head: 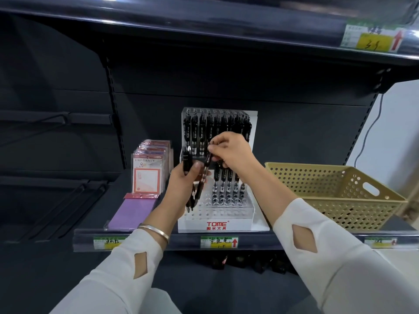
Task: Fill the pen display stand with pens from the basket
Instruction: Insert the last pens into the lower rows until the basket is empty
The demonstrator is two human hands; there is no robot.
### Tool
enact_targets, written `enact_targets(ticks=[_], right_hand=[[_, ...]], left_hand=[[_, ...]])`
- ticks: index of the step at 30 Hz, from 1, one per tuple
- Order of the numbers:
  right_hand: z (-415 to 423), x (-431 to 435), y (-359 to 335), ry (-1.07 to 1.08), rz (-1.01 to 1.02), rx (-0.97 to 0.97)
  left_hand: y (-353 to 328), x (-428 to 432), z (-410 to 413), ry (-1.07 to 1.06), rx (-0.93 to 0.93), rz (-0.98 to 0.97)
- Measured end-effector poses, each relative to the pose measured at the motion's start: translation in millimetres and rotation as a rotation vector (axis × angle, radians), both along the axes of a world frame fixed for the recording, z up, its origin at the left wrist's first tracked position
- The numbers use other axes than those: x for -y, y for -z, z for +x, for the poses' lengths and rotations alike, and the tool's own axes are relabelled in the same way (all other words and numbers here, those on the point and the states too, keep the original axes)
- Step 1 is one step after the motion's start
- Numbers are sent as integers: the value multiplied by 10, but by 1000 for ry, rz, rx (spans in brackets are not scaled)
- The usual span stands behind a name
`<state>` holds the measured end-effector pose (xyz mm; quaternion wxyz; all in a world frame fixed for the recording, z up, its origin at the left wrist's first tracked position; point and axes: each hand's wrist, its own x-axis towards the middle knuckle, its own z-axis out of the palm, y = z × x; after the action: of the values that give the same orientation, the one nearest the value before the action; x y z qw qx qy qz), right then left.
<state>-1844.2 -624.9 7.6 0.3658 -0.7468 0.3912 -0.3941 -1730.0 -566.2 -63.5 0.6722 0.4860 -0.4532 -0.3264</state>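
A white tiered pen display stand (pixel 226 223) marked TOME sits mid-shelf. Black pens fill its back row, and a few black pens (pixel 223 180) stand in the right of its lower tier. In front of the stand, my left hand (pixel 181 184) grips a bundle of black pens (pixel 188 164), tips pointing down. My right hand (pixel 231 150) pinches the top of a single black pen (pixel 205 173) that slants down over the stand's left holes. The tan perforated basket (pixel 335 196) stands to the right of the stand; I see no pens inside it.
Packs of note pads (pixel 148 173) stand left of the stand, with a purple pack (pixel 133 211) lying flat before them. Price labels (pixel 218 242) line the shelf's front rail. An upper shelf (pixel 204 21) overhangs. Dark items (pixel 249 260) lie on the shelf below.
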Motion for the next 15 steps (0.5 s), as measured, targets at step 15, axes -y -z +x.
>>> enact_targets(ticks=[15], right_hand=[[58, 4, 64, 161, -281, -259]], left_hand=[[-57, -35, 59, -58, -54, -35]])
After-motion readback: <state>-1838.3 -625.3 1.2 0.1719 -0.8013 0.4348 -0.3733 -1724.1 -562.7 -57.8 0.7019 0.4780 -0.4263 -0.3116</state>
